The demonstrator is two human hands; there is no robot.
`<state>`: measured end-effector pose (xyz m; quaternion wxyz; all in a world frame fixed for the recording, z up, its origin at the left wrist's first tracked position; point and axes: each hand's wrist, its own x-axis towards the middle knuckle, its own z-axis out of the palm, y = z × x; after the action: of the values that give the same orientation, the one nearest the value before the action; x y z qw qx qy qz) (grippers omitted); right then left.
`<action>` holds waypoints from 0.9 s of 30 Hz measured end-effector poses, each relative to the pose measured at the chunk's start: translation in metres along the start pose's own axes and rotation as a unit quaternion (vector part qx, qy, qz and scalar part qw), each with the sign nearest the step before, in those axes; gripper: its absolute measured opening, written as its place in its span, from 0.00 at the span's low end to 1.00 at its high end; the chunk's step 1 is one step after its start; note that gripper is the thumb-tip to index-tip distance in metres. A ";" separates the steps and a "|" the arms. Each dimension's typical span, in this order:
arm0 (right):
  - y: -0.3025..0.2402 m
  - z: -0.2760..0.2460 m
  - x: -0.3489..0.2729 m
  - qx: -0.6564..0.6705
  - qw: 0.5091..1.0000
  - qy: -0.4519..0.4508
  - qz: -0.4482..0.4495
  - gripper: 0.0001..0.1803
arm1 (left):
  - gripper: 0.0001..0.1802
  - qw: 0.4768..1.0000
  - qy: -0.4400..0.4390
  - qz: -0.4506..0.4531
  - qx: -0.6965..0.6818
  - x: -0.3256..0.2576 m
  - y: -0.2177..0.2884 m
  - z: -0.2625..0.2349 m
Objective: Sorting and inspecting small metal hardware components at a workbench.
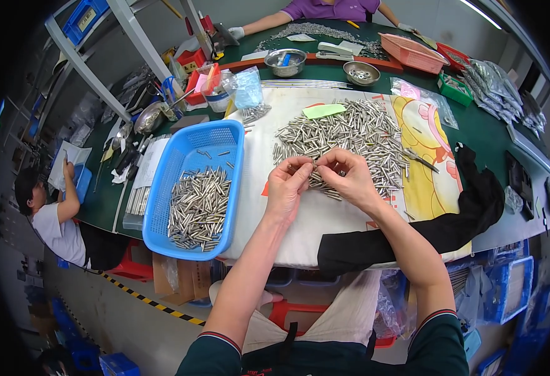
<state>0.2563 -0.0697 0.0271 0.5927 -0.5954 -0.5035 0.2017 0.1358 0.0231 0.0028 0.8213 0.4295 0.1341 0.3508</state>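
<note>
My left hand (289, 185) and my right hand (353, 180) meet fingertip to fingertip at the near edge of a pile of short silver metal pins (356, 128). Both are closed in a pinch around one small metal pin (314, 165), mostly covered by the fingers. The pile is spread over a pale cloth (262, 141) with a yellow cartoon print. A green slip of paper (324, 111) rests on the pile's far side. To the left of my hands, a blue plastic basket (236, 182) holds many more such pins.
Scissors (421, 160) lie right of the pile, and a black cloth (406, 241) crosses the near right edge. Metal bowls (285, 62) and a pink basket (413, 53) stand beyond. One person in purple (331, 9) works opposite; another in white (55, 222) sits at left.
</note>
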 end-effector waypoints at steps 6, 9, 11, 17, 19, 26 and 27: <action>0.004 -0.002 0.001 0.072 0.995 -0.018 0.063 0.04 | 0.06 0.998 0.016 0.033 0.049 -0.001 0.000 0.004; 0.005 -0.003 0.001 0.092 0.992 -0.031 0.085 0.04 | 0.05 0.995 0.022 0.052 0.084 -0.002 0.000 0.005; 0.005 -0.005 0.001 0.102 0.990 -0.033 0.092 0.04 | 0.05 0.993 0.020 0.063 0.096 -0.002 -0.001 0.005; 0.004 -0.006 0.001 0.141 0.982 -0.039 0.117 0.05 | 0.05 0.997 0.000 0.032 0.072 -0.003 0.000 0.002; 0.004 -0.006 0.001 0.154 0.980 -0.040 0.122 0.05 | 0.05 0.997 -0.002 0.028 0.067 -0.003 0.000 0.002; 0.002 -0.007 0.001 0.174 0.975 -0.042 0.135 0.04 | 0.05 0.997 0.008 0.023 0.067 -0.002 -0.001 0.004; 0.002 -0.007 0.001 0.175 0.974 -0.042 0.135 0.04 | 0.05 0.997 0.008 0.023 0.067 -0.002 -0.001 0.004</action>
<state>0.2631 -0.0713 0.0274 0.6334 -0.5359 -0.4001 0.3893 0.1369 0.0191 0.0042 0.7811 0.4839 0.1538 0.3633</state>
